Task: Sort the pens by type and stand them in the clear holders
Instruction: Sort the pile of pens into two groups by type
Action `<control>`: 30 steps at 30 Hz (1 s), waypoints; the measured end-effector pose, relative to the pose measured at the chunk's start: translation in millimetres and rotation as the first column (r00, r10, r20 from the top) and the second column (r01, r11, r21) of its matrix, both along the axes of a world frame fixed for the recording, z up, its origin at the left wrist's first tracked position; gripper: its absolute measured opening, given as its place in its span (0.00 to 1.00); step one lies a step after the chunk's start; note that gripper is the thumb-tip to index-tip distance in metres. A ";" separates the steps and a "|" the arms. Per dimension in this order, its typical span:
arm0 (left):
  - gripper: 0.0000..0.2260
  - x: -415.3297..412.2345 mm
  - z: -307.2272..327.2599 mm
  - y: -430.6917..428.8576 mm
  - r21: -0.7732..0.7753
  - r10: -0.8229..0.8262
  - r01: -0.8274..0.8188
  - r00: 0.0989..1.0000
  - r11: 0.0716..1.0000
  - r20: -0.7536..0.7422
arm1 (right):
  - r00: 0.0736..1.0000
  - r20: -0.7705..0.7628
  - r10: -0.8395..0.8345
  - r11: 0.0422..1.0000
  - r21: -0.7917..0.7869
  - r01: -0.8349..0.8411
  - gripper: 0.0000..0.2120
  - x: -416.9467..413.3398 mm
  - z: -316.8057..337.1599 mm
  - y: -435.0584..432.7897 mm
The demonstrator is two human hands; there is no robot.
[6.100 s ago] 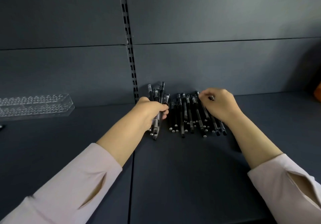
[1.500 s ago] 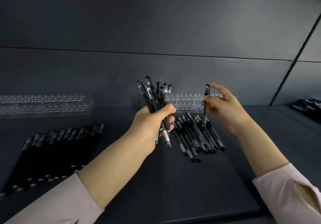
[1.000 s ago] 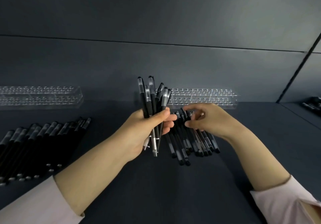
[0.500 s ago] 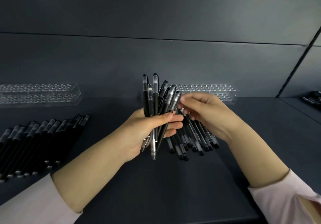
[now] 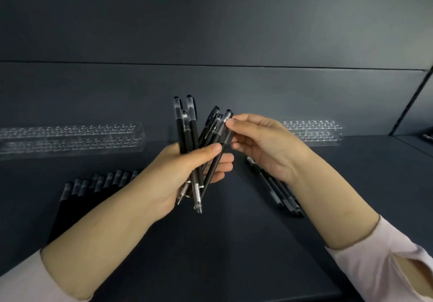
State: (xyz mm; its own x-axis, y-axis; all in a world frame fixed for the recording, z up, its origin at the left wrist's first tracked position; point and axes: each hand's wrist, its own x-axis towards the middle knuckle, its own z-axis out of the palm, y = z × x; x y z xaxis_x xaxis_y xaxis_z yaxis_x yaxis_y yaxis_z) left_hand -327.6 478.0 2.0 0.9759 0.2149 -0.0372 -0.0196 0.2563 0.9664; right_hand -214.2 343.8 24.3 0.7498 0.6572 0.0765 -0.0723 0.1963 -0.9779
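Left hand (image 5: 185, 175): fingers and thumb curled round an upright bundle of pens (image 5: 189, 137), tips down.
Right hand (image 5: 264, 147): fingertips pinching the nearest pen (image 5: 225, 135) at its cap.

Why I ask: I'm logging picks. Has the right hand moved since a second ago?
Yes. The right hand rose off the loose pens on the shelf, leftward to the left hand's pen bundle.

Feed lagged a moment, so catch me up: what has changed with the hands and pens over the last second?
The right hand rose from the loose pile and now pinches one pen at the bundle. The left hand still grips that bundle. The row of pens, left holder and right holder stayed put.
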 end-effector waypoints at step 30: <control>0.07 -74.4 -25.2 135.2 0.001 0.188 -0.191 0.967 0.982 -0.172 | 0.941 0.321 0.110 0.772 -0.624 0.123 0.11 -34.5 -52.1 125.1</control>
